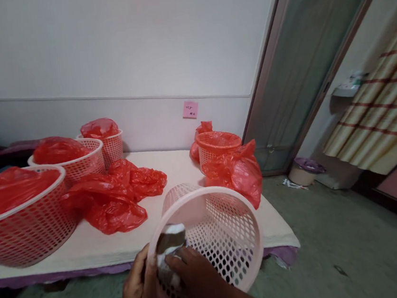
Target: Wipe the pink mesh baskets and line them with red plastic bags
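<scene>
The table is stretching across the left and middle of the view, wearing a pale cover, with the wall behind it at 12 o'clock. At its 9 o'clock end a big basket is sitting, lined with a red bag. Two smaller lined baskets are standing behind it toward 10 o'clock, one behind the other. Loose red bags are lying in a heap at the table's middle. Toward 1 o'clock an orange basket is standing upright, and a crumpled red bag is lying just beside it at its 5 o'clock.

At 6 o'clock, over the table's near edge, a pink basket is being held tipped on its side, its open mouth facing the camera. The left hand is gripping the rim at the basket's 8 o'clock, fingers curled over the outside. The right hand is reaching inside the mouth and clenching a grey-white cloth, pressing it against the inner wall at the basket's 9 o'clock.

A pink note is sticking to the wall at 12 o'clock.
</scene>
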`<state>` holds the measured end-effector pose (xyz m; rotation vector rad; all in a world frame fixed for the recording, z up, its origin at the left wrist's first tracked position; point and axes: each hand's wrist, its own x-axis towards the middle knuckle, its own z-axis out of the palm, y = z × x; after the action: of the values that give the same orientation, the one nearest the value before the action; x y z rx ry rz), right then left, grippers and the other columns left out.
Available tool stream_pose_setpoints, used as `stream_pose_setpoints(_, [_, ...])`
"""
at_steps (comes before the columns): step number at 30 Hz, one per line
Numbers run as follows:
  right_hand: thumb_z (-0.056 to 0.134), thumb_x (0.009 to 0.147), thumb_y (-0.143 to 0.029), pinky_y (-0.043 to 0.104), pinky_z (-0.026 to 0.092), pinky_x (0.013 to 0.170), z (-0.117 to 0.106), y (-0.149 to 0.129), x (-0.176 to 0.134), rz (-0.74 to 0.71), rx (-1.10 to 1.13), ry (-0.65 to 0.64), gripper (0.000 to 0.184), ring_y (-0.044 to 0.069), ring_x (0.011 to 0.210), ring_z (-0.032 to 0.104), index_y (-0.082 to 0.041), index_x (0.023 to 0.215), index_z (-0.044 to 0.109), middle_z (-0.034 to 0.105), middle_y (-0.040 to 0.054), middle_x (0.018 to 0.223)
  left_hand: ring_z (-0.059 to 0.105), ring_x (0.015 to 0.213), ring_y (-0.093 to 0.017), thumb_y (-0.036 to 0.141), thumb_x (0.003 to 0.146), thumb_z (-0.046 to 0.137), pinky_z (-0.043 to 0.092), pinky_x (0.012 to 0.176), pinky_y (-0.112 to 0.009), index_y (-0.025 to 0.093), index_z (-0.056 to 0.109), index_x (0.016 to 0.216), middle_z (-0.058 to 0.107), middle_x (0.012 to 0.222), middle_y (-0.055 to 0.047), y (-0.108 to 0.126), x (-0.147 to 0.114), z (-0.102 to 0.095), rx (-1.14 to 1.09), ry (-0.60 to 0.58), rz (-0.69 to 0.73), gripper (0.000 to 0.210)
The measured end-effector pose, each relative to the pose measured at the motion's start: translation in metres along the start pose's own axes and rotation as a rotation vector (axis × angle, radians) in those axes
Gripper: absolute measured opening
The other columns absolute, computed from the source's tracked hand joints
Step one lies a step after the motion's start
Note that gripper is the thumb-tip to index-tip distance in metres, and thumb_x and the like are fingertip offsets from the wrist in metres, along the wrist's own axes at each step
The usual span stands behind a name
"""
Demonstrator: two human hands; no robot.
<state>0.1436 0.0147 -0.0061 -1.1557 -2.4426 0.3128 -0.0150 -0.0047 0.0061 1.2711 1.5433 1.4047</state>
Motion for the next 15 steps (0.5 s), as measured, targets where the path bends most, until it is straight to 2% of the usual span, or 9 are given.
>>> stream_pose_setpoints(3, [0.052,0.086,-0.018,0.047,0.044,0.087,0.007,0.041,0.008,0.167,-0.314,-0.242,0.031,0.031,0.101,0.058,-0.019,0.115,0.063,0.065,0.0146,0.108,0.055,0.123,-0.026,0.053,0.087,0.049,0.046,0.101,-0.035,0.022,0.064,0.118,0.066,0.126,-0.006,0.001,0.0,0.0,0.064,-0.031,0.087,0.046])
stream_pose_setpoints(5, [0.049,0.086,-0.013,0.049,0.043,0.086,0.005,0.069,0.018,0.26,-0.378,-0.275,0.026,0.034,0.101,0.059,-0.011,0.103,0.068,0.066,0.0205,0.103,0.058,0.12,-0.025,0.05,0.089,0.048,0.047,0.1,-0.035,0.024,0.066,0.116,0.067,0.124,-0.005,-0.001,0.0,0.002,0.105,-0.049,0.144,0.042])
stream_pose_setpoints(8, [0.045,0.086,-0.012,0.047,0.043,0.085,-0.002,0.093,0.033,0.336,-0.389,-0.256,0.028,0.033,0.1,0.061,-0.007,0.102,0.068,0.066,0.0244,0.103,0.061,0.116,-0.023,0.044,0.09,0.048,0.047,0.1,-0.034,0.025,0.067,0.115,0.068,0.122,-0.005,-0.003,0.0,0.007,0.164,-0.079,0.241,0.037])
stream_pose_setpoints(11, [0.053,0.081,-0.014,0.037,0.046,0.078,-0.006,0.082,0.035,0.326,-0.341,-0.268,0.026,0.027,0.093,0.064,-0.013,0.103,0.068,0.068,0.0168,0.101,0.06,0.118,-0.022,0.041,0.092,0.045,0.046,0.101,-0.033,0.024,0.065,0.118,0.067,0.124,-0.006,0.001,0.005,0.008,0.211,-0.08,0.305,0.037])
stream_pose_setpoints(13, [0.058,0.078,-0.017,0.03,0.046,0.074,-0.009,0.062,0.023,0.249,-0.282,-0.281,0.024,0.022,0.088,0.065,-0.02,0.1,0.067,0.069,0.0086,0.099,0.059,0.118,-0.021,0.041,0.092,0.044,0.045,0.101,-0.032,0.023,0.064,0.119,0.067,0.125,-0.006,0.006,0.011,0.006,0.231,-0.094,0.318,0.038])
stream_pose_setpoints(15, [0.057,0.079,-0.023,0.029,0.046,0.072,-0.014,0.04,0.004,0.123,-0.218,-0.277,0.02,0.021,0.084,0.064,-0.023,0.096,0.067,0.068,0.0052,0.096,0.059,0.117,-0.021,0.043,0.092,0.044,0.044,0.102,-0.031,0.023,0.064,0.118,0.067,0.124,-0.005,0.011,0.02,0.003,0.233,-0.091,0.305,0.038])
